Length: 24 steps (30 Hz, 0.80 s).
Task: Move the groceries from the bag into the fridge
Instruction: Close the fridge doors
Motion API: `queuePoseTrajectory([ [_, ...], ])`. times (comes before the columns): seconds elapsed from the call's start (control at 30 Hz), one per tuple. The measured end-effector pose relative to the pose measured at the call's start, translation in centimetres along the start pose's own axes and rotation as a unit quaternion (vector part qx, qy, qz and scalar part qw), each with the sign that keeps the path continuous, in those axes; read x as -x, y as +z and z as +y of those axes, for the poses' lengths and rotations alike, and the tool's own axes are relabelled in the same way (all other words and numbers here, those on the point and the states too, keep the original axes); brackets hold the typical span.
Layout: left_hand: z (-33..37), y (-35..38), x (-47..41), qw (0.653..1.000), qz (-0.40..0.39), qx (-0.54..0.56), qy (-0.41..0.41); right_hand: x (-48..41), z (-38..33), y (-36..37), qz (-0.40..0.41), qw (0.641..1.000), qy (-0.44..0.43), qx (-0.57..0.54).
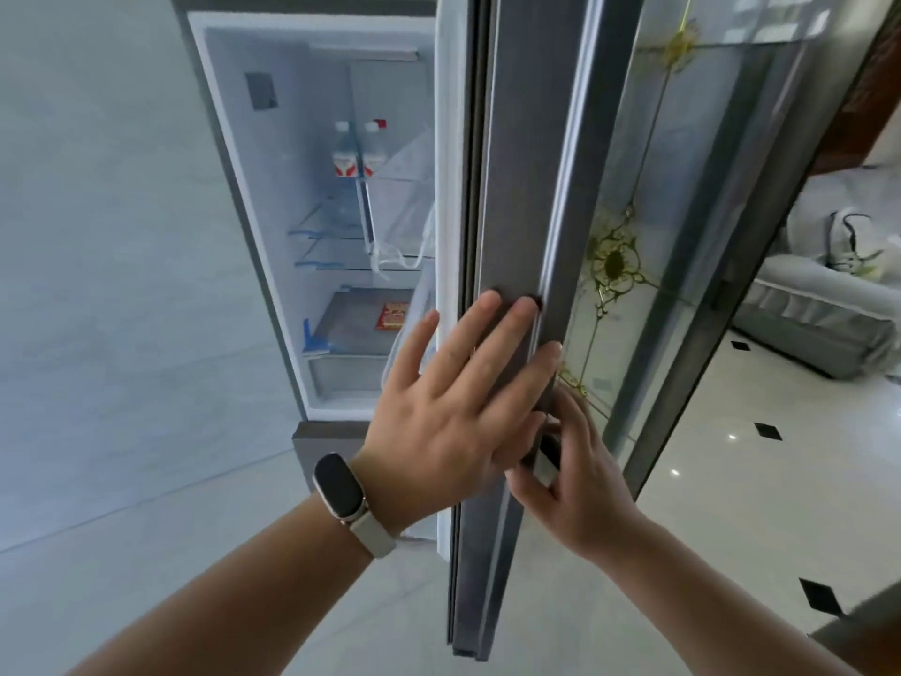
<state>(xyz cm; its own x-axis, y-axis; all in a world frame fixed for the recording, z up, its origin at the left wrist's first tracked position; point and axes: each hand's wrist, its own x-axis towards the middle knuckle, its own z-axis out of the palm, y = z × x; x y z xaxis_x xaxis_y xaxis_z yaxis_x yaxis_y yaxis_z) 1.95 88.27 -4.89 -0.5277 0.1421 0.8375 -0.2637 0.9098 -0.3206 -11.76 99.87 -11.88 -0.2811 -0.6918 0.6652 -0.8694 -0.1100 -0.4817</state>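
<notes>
The fridge (283, 212) stands open at 11 o'clock. Its door (512, 187), edge-on at 12, looks heavy and stiff, best taken along that edge. The left hand (439, 431) presses it, fingers (480, 319) spread; the right hand (580, 480) grips it at 4. 2 bottles (353, 148) stand inside, labels unreadable.

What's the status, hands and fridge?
Left hand flat on fridge door edge. Right hand grips it lower. Door open, bottles shelved inside.
</notes>
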Motion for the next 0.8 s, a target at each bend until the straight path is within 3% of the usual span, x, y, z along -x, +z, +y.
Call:
queuePoseTrajectory([
  [0.4,-7.6,-3.1,6.7,0.991,-0.018,0.019,-0.133,-4.2,-5.1,8.0,-0.039,0.998,-0.039,0.044],
  [0.63,-10.9,-1.7,8.7,0.981,-0.021,-0.043,-0.190,-9.3,-5.3,10.4,-0.062,0.990,-0.044,0.121],
  [0.8,-14.3,-0.2,10.1,0.974,-0.010,-0.067,-0.216,-13.9,-3.5,13.7,-0.052,0.980,-0.108,0.160],
])
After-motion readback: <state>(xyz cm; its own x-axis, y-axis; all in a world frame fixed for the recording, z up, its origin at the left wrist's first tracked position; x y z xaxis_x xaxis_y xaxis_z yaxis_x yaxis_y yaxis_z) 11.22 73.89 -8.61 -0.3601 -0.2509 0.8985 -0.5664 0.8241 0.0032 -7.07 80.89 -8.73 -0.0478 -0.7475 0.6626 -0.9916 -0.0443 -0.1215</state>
